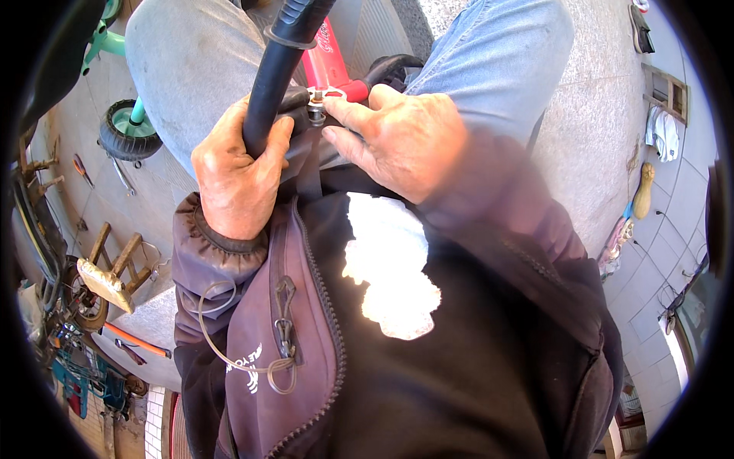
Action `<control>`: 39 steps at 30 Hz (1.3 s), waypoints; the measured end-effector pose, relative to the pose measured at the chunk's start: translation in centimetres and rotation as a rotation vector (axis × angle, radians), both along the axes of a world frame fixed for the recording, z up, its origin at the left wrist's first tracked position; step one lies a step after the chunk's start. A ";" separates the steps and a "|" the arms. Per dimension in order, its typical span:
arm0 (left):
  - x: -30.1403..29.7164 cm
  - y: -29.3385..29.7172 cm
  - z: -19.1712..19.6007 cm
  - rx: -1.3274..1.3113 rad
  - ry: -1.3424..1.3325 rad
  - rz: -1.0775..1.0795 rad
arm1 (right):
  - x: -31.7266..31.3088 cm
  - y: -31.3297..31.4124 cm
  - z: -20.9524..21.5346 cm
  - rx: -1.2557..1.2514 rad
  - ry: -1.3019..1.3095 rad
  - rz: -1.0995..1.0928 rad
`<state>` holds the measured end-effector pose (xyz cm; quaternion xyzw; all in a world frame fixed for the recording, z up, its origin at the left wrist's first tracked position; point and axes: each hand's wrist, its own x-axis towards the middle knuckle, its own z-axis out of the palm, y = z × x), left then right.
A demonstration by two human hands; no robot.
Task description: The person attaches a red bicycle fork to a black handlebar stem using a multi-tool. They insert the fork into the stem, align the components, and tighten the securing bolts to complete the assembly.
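A: What are the 2 hands on?

B: The left hand [233, 172] is wrapped tight around a black tube [277, 73] that runs up and away to the far edge. The right hand [397, 138] is half curled, its fingertips [336, 107] pinching at a small metal bolt and nut [317, 103] where the tube meets a red frame [329, 65].

A: Where does that joint sit?

B: Centre of the view, far of the person's chest, between the 2 knees in pale jeans [497, 61], just right of the left hand.

A: How much room around it?

B: Little. The hands nearly touch across the bolt, the thighs close it in on left and right, and the dark jacket [459, 367] fills the near side. The free space lies outward: grey concrete floor [604, 130] on the right, running to a tiled wall.

A: And the left side?

B: Crowded. A green-framed toy's black wheel [126, 134] stands far left, a small wooden stool [115, 268] nearer, with hand tools [138, 340] lying on the ground beside it.

A: Any containers?

B: Something like a crate of odds and ends [80, 375] at the near left rim, but its contents are too small to tell.
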<state>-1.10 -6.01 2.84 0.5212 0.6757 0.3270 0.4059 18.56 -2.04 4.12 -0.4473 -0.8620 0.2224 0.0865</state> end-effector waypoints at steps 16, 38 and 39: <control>0.2 0.0 0.4 -0.044 -0.004 0.011 | 0.9 -0.1 -2.4 0.134 0.093 -0.009; 0.2 0.3 0.5 -0.086 -0.094 0.086 | 2.0 1.8 -6.3 -0.409 0.474 -0.327; 0.1 0.3 0.5 -0.099 -0.091 0.078 | 1.8 1.6 -5.8 -0.362 0.461 -0.285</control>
